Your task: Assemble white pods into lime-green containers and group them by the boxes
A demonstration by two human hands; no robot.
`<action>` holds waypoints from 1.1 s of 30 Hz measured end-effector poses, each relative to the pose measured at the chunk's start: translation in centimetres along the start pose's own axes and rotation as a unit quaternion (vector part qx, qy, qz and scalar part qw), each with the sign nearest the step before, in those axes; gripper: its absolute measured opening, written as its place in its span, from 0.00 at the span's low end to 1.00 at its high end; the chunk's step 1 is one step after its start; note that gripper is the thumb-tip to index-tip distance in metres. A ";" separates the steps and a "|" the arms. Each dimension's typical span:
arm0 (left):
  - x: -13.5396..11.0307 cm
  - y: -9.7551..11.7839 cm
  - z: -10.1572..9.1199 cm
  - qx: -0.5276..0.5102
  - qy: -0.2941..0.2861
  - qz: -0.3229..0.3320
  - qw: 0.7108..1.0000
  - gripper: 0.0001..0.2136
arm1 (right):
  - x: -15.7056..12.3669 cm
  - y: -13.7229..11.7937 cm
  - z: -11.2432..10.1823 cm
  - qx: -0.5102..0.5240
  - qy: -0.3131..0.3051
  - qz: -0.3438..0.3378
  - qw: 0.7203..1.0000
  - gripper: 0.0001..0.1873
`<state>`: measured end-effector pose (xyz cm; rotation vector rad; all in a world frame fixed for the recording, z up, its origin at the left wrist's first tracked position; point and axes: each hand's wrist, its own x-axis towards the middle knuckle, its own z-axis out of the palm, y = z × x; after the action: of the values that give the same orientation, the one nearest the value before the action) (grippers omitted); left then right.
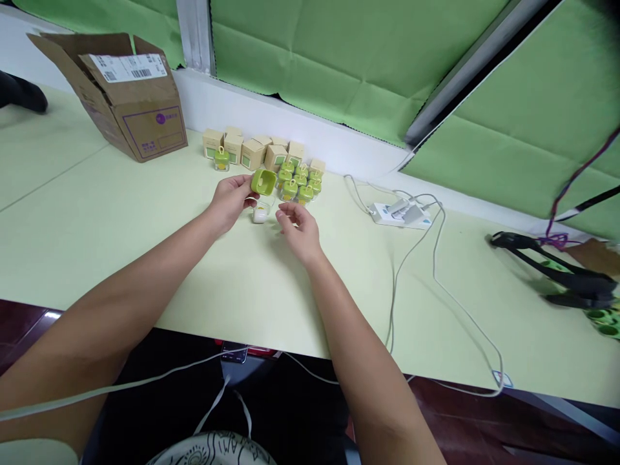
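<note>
My left hand (231,199) pinches a small green lid (263,181) above the table, its hollow side facing me. Just below it a small clear jar (260,213) with white contents stands on the pale green table (145,239). My right hand (299,225) hovers beside the jar with fingers loosely curled and apart, holding nothing. Behind them sits a cluster of several green-lidded jars (299,181) and a row of small beige boxes (252,152). One more green-lidded jar (221,159) stands alone by the boxes.
An open cardboard box (126,97) lies tipped at the back left. A white power strip (400,214) with cables (436,278) sits to the right. Black tool handles (557,271) rest at the far right. Green cloth (339,58) covers the wall behind.
</note>
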<state>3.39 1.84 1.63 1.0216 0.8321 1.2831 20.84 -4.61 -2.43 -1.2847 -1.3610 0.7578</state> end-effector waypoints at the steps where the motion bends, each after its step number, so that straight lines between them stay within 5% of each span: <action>1: 0.3 0.0 -0.2 -0.003 0.017 0.003 1.000 0.08 | -0.1 0.3 0.2 -0.050 0.000 -0.024 0.998 0.19; 9: 1.5 -0.9 -1.2 0.008 0.091 0.013 0.996 0.08 | -1.0 0.8 2.3 -0.313 -0.096 -0.154 0.932 0.25; 18: 1.5 -1.6 -1.5 0.006 0.049 -0.034 0.998 0.06 | -1.2 0.2 2.7 -0.330 -0.088 -0.123 0.932 0.16; 21: 1.4 -1.8 -1.5 0.006 0.025 -0.038 0.999 0.05 | -1.1 0.8 2.5 -0.252 -0.059 -0.103 0.960 0.23; 25: 1.4 -2.0 -1.6 0.001 -0.001 -0.034 0.999 0.05 | -0.3 1.4 2.0 0.008 0.012 -0.008 1.000 0.24; 29: 1.2 -2.2 -1.4 0.020 -0.041 -0.034 0.998 0.08 | 0.5 0.8 1.1 0.230 0.019 0.102 0.968 0.29; 33: 0.6 -2.3 -0.9 0.079 -0.074 -0.001 0.994 0.11 | 0.4 -0.2 0.8 0.310 0.003 0.130 0.942 0.28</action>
<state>3.41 2.60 -0.82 1.2257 0.8289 1.1381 20.06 -4.08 -2.35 -0.9568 -0.8406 1.2464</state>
